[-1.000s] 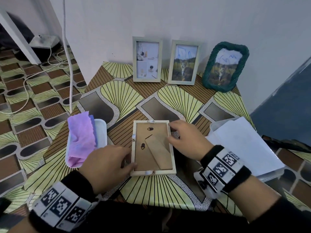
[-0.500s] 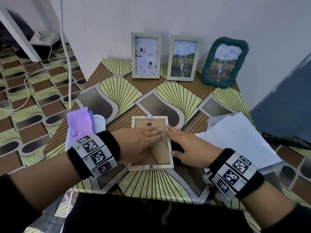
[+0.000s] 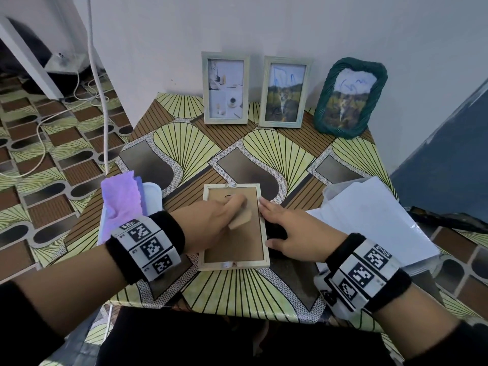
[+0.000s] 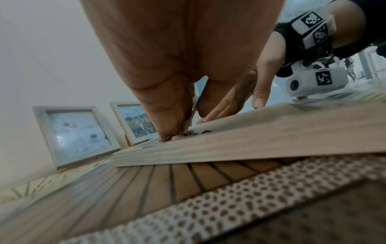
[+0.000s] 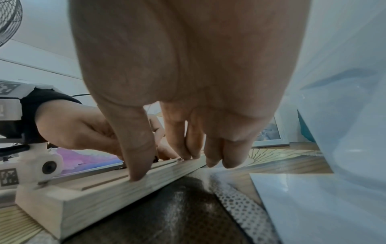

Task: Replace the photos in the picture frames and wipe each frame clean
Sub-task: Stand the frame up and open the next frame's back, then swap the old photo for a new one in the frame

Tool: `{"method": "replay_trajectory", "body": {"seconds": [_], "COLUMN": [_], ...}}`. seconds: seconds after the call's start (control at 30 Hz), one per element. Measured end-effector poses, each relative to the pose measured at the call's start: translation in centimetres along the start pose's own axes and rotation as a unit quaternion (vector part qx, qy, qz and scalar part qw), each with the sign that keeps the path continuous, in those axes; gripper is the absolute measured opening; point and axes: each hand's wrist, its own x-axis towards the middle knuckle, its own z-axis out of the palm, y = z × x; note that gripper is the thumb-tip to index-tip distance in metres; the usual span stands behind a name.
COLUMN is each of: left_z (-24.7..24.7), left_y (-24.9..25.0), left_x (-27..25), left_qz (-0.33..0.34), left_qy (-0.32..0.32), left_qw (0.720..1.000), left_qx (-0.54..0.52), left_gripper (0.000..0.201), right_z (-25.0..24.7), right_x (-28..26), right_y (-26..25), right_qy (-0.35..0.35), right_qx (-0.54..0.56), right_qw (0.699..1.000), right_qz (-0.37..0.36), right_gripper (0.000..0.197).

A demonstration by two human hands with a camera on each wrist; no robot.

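Note:
A pale wooden picture frame (image 3: 260,233) lies face down near the table's front edge, its brown backing board (image 3: 232,247) up. My left hand (image 3: 227,210) reaches across the backing and pinches the cardboard stand flap (image 3: 239,220), seen as a thin board (image 4: 195,105) between my fingers and raised a little off the backing. My right hand (image 3: 285,225) lies flat beside the frame, its straight fingers (image 5: 177,145) and thumb pressing on the frame's right rail (image 5: 117,194). The photo inside is hidden.
Three frames stand against the wall: two pale ones (image 3: 225,91) (image 3: 284,92) and a green woven one (image 3: 348,97). A purple cloth (image 3: 122,202) lies on a white tray (image 3: 154,194) at the left. White sheets (image 3: 369,220) lie on a clear container at the right.
My left hand left the frame's left edge, reached across the backing and took hold of the stand flap, lifting it slightly. My right hand stayed on the right rail.

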Motion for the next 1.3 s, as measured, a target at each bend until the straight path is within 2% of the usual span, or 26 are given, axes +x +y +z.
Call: {"method": "replay_trajectory", "body": {"seconds": [0.1, 0.27, 0.57, 0.7, 0.9, 1.0, 1.17, 1.3], "left_z": [-0.1, 0.5, 0.4, 0.5, 0.9, 0.7, -0.4, -1.1], "left_y": [-0.2, -0.5, -0.9, -0.5, -0.2, -0.4, -1.2, -1.7], "left_x": [0.1, -0.1, -0.6, -0.3, -0.3, -0.3, -0.5, -0.8], "left_qz": [-0.015, -0.013, 0.014, -0.019, 0.004, -0.006, -0.012, 0.002], "left_qy": [0.010, 0.070, 0.106, 0.080, 0.035, 0.027, 0.115, 0.116], "left_qw": [0.999, 0.991, 0.989, 0.994, 0.999, 1.000, 0.991, 0.992], "left_qx": [-0.049, -0.109, -0.103, -0.077, 0.019, 0.005, -0.071, -0.051], "left_gripper": [0.036, 0.028, 0.031, 0.027, 0.028, 0.033, 0.028, 0.029], "right_z": [-0.2, -0.4, -0.5, -0.5, -0.3, -0.3, -0.4, -0.6], "right_x": [0.0, -0.1, 0.0, 0.4, 0.9, 0.9, 0.8, 0.7], "right_y": [0.0, 0.0, -0.2, -0.4, -0.6, -0.6, -0.7, -0.9], "right_qy": [0.000, 0.010, 0.012, 0.006, 0.011, 0.017, 0.025, 0.023], "right_qx": [0.007, 0.036, 0.022, -0.011, -0.044, -0.044, -0.051, -0.051], "right_qw": [1.000, 0.999, 1.000, 1.000, 0.999, 0.999, 0.998, 0.998], "right_qz": [0.001, 0.010, 0.008, 0.010, 0.024, 0.022, 0.015, 0.014], "right_gripper": [0.082, 0.081, 0.080, 0.081, 0.071, 0.072, 0.074, 0.072]}}
